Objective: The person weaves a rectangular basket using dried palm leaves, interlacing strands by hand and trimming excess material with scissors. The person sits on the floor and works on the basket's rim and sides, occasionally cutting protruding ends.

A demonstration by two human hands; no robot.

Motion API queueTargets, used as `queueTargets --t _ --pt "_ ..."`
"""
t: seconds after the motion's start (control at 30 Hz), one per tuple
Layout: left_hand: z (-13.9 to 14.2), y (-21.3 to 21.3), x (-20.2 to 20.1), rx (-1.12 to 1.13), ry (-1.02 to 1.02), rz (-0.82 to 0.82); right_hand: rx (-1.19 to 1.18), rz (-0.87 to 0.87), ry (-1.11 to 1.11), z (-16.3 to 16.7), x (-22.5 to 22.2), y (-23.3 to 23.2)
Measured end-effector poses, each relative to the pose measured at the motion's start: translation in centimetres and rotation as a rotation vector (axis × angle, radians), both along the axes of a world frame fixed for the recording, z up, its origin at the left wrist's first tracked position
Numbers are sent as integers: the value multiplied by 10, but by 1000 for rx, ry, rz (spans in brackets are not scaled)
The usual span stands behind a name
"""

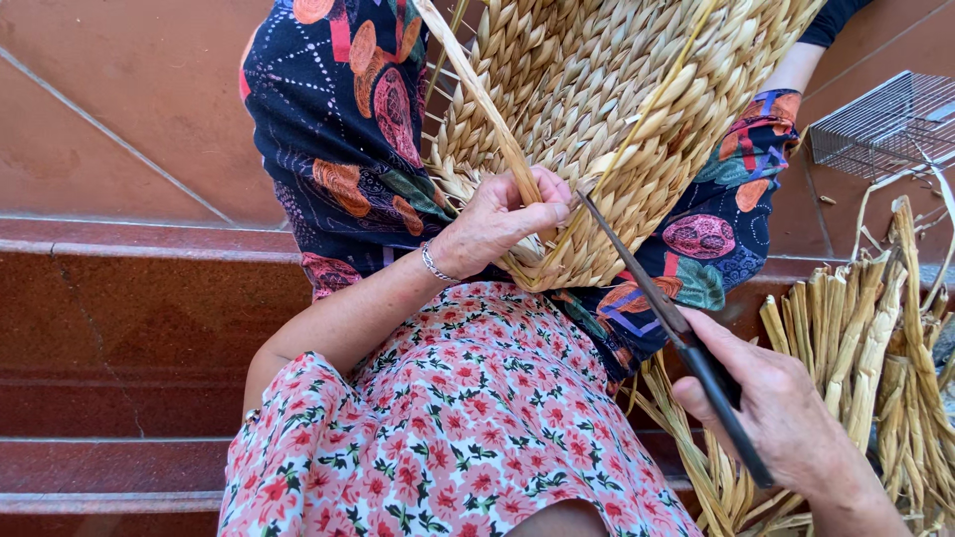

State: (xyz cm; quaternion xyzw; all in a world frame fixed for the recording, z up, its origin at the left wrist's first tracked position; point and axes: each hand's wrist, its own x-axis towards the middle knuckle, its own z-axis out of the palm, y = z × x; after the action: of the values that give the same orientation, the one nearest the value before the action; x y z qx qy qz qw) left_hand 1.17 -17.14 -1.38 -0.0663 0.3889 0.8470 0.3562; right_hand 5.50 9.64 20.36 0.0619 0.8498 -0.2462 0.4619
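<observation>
Left hand (pixel 502 221) pinching a flat reed strand (pixel 477 89) at the woven basket (pixel 597 109) edge; right hand (pixel 771 408) clenched around scissors (pixel 662 303), tip touching the weave; loose reeds (pixel 875 348) nearby.

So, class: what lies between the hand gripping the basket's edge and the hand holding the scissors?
In the head view, the scissors' long blades span the gap from right hand towards left hand, over the dark patterned cloth.
</observation>
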Motion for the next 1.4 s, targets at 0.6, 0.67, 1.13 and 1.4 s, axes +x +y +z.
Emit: queueTargets --t 0.6,0.67,1.13,1.4 --pt "-1 4 -1 56 -24 17 -58 -301 -383 5 -7 53" --pt "-1 5 -1 89 -27 26 -21 -312 -402 5 -10 52" --pt "-6 5 0 50 -74 -30 -31 -542 -281 0 -9 -14" --pt "-6 6 1 70 -104 -11 -117 -510 -274 -2 -2 -17"
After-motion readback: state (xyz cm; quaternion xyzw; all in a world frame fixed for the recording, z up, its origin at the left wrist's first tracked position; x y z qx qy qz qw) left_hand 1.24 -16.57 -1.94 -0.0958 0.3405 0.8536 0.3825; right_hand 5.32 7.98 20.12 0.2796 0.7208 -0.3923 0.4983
